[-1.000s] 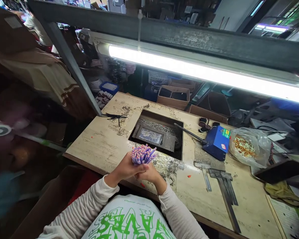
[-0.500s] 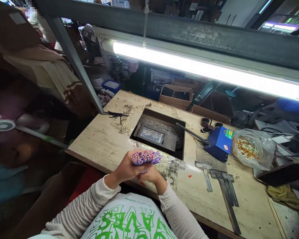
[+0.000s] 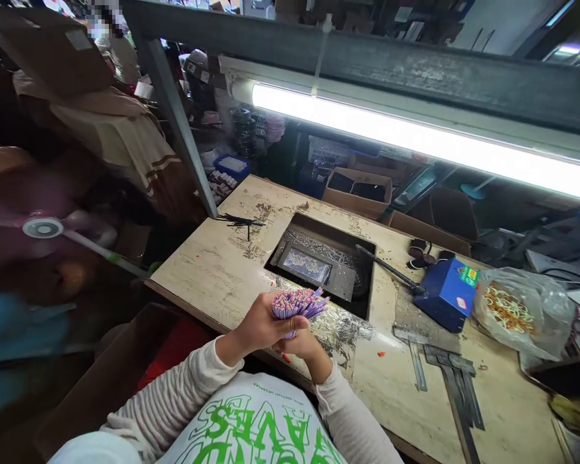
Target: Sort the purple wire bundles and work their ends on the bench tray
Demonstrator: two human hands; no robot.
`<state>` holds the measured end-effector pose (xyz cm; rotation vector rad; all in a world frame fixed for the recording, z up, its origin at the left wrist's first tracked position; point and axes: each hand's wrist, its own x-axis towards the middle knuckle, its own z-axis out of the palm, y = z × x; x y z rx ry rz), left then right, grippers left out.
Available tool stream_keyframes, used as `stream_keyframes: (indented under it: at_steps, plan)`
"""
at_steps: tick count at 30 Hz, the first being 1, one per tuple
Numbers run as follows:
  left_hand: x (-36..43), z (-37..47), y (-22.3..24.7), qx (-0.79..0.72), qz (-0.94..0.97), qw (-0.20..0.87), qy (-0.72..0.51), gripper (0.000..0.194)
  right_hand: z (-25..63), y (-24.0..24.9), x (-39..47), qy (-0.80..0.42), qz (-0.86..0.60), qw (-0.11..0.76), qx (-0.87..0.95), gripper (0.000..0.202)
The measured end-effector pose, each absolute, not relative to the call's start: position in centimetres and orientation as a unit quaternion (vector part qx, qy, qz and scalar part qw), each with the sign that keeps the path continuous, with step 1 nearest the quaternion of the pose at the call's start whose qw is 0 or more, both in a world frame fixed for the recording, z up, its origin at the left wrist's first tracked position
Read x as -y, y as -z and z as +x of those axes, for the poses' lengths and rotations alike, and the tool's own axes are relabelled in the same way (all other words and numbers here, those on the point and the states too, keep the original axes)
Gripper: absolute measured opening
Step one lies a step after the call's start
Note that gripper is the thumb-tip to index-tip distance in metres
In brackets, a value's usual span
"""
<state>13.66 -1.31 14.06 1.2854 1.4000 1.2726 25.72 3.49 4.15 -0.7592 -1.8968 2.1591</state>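
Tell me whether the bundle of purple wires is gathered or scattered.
Gathered: the left hand clasps the purple wires, most packed close, some splayed.

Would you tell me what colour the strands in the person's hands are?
The strands are purple with pinkish tips, best seen in the head view.

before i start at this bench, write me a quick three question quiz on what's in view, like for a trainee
1. Fill in the colour: the left hand grips a bundle of ____ strands.
2. Multiple choice: in the picture, what stands directly left of the clear bag?
a) a fan
b) a blue box
c) a red cup
3. True or false: the lamp tube is lit.

Key: 1. purple; 2. b; 3. true.
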Motion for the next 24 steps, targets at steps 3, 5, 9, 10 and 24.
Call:
stream_keyframes:
  at_steps: [3,5,9,10,24]
  plan:
    - [1.3,13.1,-14.5,-0.549,0.554,0.399,-0.482,0.042,25.5,-4.0,-3.3,-0.780,-0.214,0.086,0.581,0.010]
    - [1.4,12.8,-14.8,-0.548,0.554,0.404,-0.480,0.041,25.3,-3.9,-3.2,-0.808,-0.191,0.092,0.550,0.012]
    - [1.6,12.6,-14.8,-0.561,0.535,0.411,-0.480,0.038,24.9,-3.9,-3.1,-0.831,-0.178,0.093,0.518,0.014]
    - [1.6,12.6,-14.7,-0.565,0.535,0.404,-0.481,0.038,24.8,-3.9,-3.1,-0.831,-0.179,0.092,0.518,0.014]
    - [0.9,8.3,-10.2,-0.383,0.392,0.686,-0.479,0.070,23.6,-2.4,-4.7,-0.898,-0.064,-0.092,0.426,0.051]
